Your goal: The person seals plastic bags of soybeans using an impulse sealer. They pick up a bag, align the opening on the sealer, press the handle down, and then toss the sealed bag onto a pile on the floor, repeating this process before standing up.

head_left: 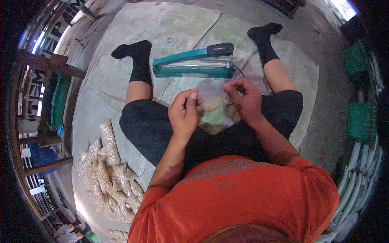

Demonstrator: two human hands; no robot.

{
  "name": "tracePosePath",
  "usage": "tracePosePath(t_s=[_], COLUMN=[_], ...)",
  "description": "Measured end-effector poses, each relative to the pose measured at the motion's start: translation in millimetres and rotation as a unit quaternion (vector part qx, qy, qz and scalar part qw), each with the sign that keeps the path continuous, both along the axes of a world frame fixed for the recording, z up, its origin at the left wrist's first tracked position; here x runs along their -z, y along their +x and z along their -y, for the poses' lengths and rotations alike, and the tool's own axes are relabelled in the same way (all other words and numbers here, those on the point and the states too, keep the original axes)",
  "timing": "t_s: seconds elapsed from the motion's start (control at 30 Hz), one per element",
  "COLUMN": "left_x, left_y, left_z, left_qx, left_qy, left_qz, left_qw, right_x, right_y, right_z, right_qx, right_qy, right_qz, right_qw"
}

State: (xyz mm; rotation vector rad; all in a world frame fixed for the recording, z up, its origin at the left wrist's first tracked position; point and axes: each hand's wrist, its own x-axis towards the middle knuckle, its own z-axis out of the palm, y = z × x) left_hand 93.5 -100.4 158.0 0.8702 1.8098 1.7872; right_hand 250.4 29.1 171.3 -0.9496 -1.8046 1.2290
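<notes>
A clear plastic bag (214,109) hangs between my two hands, above my lap. Something pale green and yellowish shows in or through its lower part; I cannot make out what. My left hand (185,111) pinches the bag's upper left edge between thumb and fingers. At the upper right edge, my right hand (244,99) grips the plastic with bent fingers. Just beyond the bag lies a teal impulse sealer (193,71) on the sheet, its black-handled arm (219,49) raised at an angle over the sealing bar.
Several filled plastic bags of beige grains (107,178) are piled at my left. A pale sheet (170,24) covers the floor under my outstretched legs. Wooden shelving (44,162) stands at far left, green crates (358,119) at far right. A dark cord runs near the sealer.
</notes>
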Motion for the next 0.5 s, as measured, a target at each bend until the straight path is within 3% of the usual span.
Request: tracePosePath(t_s=[0.2, 0.37, 0.5], left_x=[2.9, 19.7, 46.6], left_y=[-8.2, -4.0, -6.3], left_z=[3.7, -10.1, -14.3], left_qx=[0.043, 0.153, 0.182], left_qy=[-0.024, 0.077, 0.069], left_qz=[-0.002, 0.04, 0.088], left_qw=[0.999, 0.984, 0.977], right_x=[18.3, 17.3, 27.6], right_y=[-1.3, 2.8, 7.0], right_z=[-3.7, -9.0, -19.1], right_qx=[0.012, 0.005, -0.017], right_qy=[-0.054, -0.048, -0.109], right_qz=[-0.081, -0.047, -0.024], right_qw=[0.995, 0.998, 0.994])
